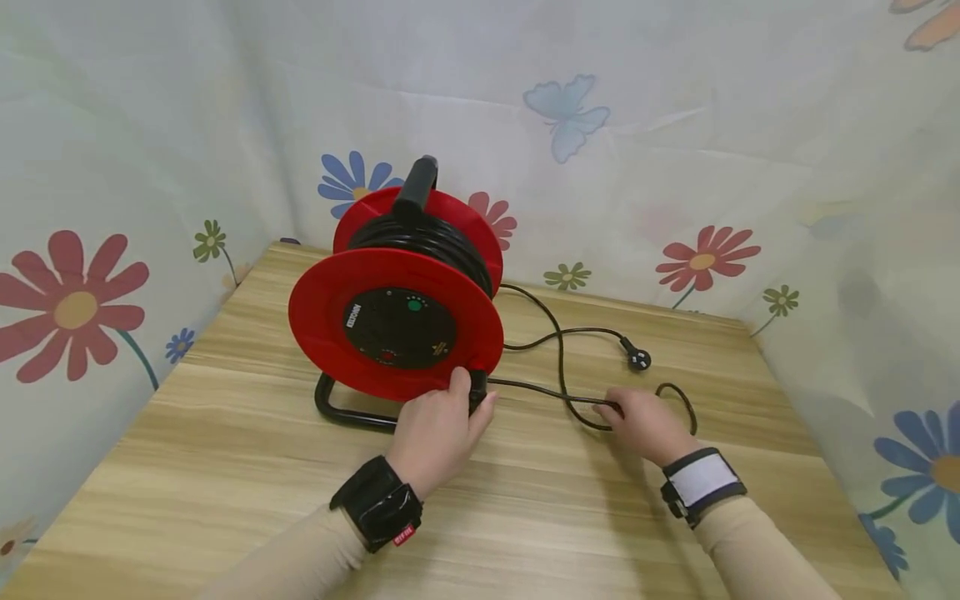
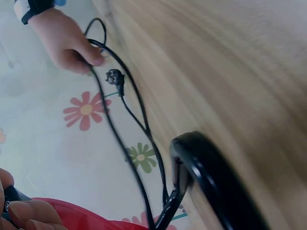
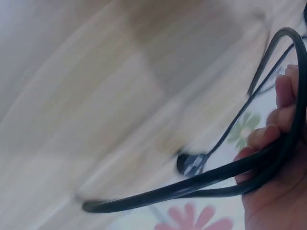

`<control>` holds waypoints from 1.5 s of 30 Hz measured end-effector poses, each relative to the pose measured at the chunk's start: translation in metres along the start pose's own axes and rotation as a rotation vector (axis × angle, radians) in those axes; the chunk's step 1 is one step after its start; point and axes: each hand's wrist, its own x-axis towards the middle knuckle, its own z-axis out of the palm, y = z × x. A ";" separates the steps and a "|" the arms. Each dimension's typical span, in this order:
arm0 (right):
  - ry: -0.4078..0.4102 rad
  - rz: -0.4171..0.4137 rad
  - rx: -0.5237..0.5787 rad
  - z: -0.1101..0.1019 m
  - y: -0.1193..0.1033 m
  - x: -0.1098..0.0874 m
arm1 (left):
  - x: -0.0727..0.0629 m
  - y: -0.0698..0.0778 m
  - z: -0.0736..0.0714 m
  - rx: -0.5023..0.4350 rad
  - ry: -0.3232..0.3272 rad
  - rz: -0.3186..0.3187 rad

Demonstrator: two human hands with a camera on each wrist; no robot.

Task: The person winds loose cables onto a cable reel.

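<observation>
A red cable reel [image 1: 322, 308] with black cord wound between its two discs stands on a black tubular frame [image 1: 360, 419]. At the lower right of its front disc, my left hand [image 1: 435, 433] grips a black crank knob [image 1: 477, 385]. To the right, my right hand [image 1: 648, 423] holds the loose black cable [image 1: 528, 387] a little above the table. In the right wrist view the cable [image 3: 192, 184] passes through the curled fingers and bends in a loop. A black plug [image 1: 638, 358] lies on the table beyond the right hand.
The wooden tabletop [image 1: 262, 500] carries everything. Behind and beside it hangs a white flowered cloth [image 1: 645, 175]. A black carrying handle [image 1: 416, 190] rises above the reel. Loose cable loops [image 1: 558, 333] lie between reel and plug.
</observation>
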 end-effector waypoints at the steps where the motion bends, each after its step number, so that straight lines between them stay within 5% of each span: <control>1: 0.013 0.004 -0.013 -0.004 0.006 -0.003 | -0.001 -0.001 0.000 0.000 -0.011 -0.012; 7: 0.130 -0.072 -0.153 -0.033 0.036 -0.013 | -0.004 -0.006 0.002 -0.026 -0.014 -0.032; 10: 0.254 -0.135 -0.293 -0.051 0.051 -0.019 | -0.005 -0.008 0.003 -0.031 -0.016 -0.030; 12: 0.372 -0.106 -0.384 -0.061 0.061 -0.025 | -0.005 -0.008 0.002 -0.030 -0.020 -0.029; 15: 0.478 0.073 -0.424 -0.071 0.072 -0.034 | -0.005 -0.009 0.002 -0.028 -0.022 -0.024; 19: 0.284 0.381 -0.283 -0.078 0.083 -0.044 | -0.004 -0.009 0.001 -0.022 -0.007 -0.013; 21: 0.167 0.418 -0.210 -0.078 0.092 -0.049 | -0.003 -0.009 0.002 -0.020 0.001 -0.007; 28: -0.077 0.267 -0.008 -0.067 0.117 -0.068 | -0.005 -0.008 0.005 -0.027 -0.032 -0.031; 30: -0.092 0.195 -0.037 -0.064 0.113 -0.069 | -0.005 -0.008 0.005 -0.028 -0.045 -0.050; 34: 0.125 -0.082 -0.302 -0.062 0.099 -0.064 | -0.004 -0.008 0.005 -0.038 -0.066 -0.075; 37: 0.285 -0.193 -0.414 -0.064 0.096 -0.059 | -0.003 -0.008 0.004 -0.045 -0.077 -0.078; 45: 0.235 -0.129 -0.296 -0.055 0.119 -0.061 | -0.005 -0.015 0.005 -0.045 -0.090 -0.083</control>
